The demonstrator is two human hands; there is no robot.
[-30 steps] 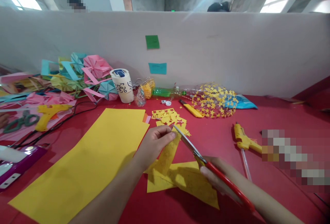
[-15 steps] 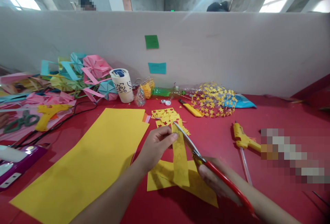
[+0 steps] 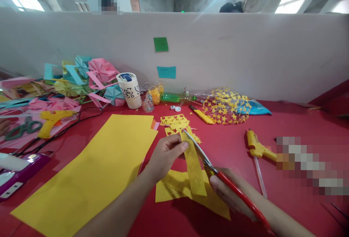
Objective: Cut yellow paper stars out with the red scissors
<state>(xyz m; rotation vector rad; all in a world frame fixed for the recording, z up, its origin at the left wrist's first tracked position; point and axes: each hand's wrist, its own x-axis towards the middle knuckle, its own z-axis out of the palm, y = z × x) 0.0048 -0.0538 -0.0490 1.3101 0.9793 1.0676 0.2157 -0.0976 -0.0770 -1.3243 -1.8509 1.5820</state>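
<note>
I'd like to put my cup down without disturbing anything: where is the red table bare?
Bare red table lies right of the star-covered ball, behind the yellow glue gun. Another patch sits between the big yellow sheet and the purple device. The far left, heaped with paper crafts, is crowded, as is the middle, where the hands cut.

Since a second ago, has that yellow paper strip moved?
Yes. The yellow paper strip, pinched by the left hand, swung its lower end rightward, toward the glue gun, which stayed put.

Craft workshop: red table (image 3: pixel 286 120), paper flowers (image 3: pixel 89 79), glue gun (image 3: pixel 256 148).
</note>
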